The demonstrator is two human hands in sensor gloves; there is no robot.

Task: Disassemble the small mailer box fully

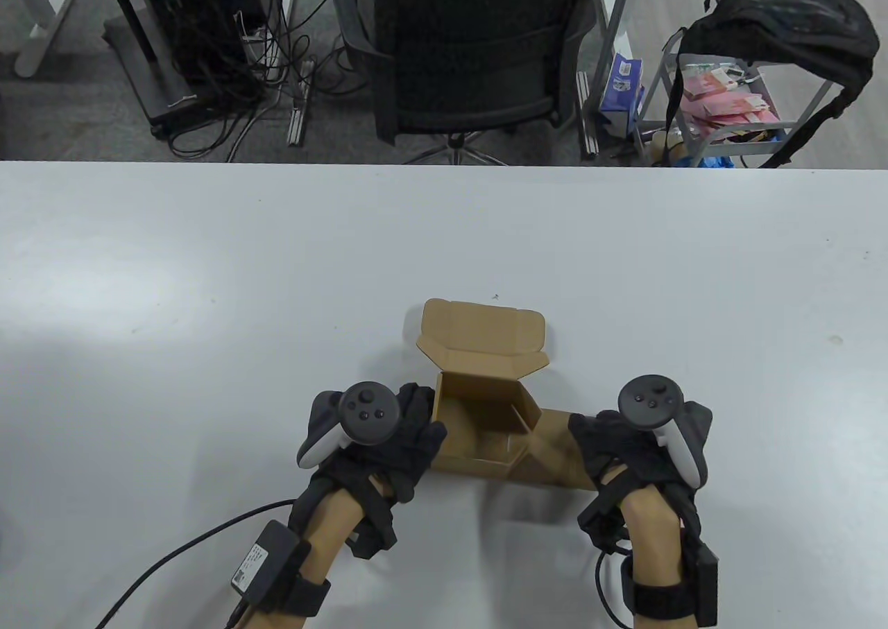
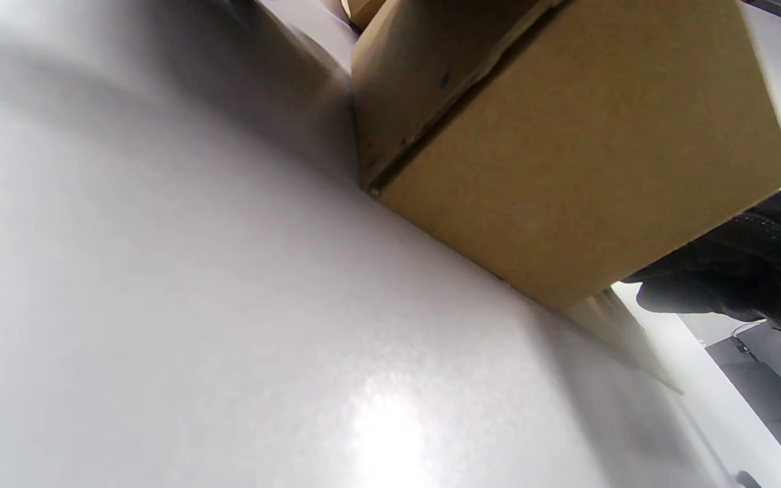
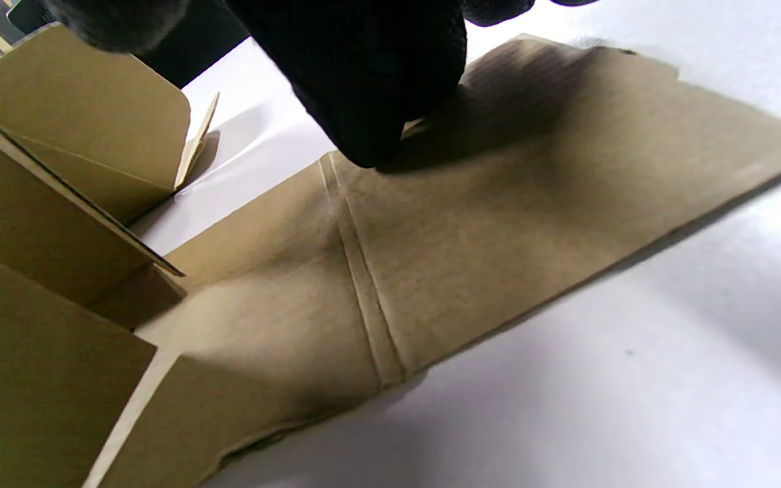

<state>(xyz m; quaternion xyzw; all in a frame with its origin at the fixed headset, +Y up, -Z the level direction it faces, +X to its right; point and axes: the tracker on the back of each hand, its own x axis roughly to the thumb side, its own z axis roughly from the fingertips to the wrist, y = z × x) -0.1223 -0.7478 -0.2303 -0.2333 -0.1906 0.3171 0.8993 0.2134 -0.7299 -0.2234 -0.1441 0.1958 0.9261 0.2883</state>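
Small mailer box [image 1: 485, 414] on white table [image 1: 208, 275], toward 6 o'clock, lid [image 1: 482, 338] tipped back at 12. Right side panel [image 3: 499, 224] unfolded flat at 3, pressed down by right hand [image 1: 624, 449] fingers [image 3: 370, 95]. Left hand [image 1: 388, 442] against left wall at 9; grip unclear.

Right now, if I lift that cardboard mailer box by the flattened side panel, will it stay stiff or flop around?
Probably floppy: the mailer box is half unfolded, and the side panel under the right hand lies flat past scored creases, likely to hinge. It looks empty, thin cardboard, so likely light and easily pushed across the smooth table.
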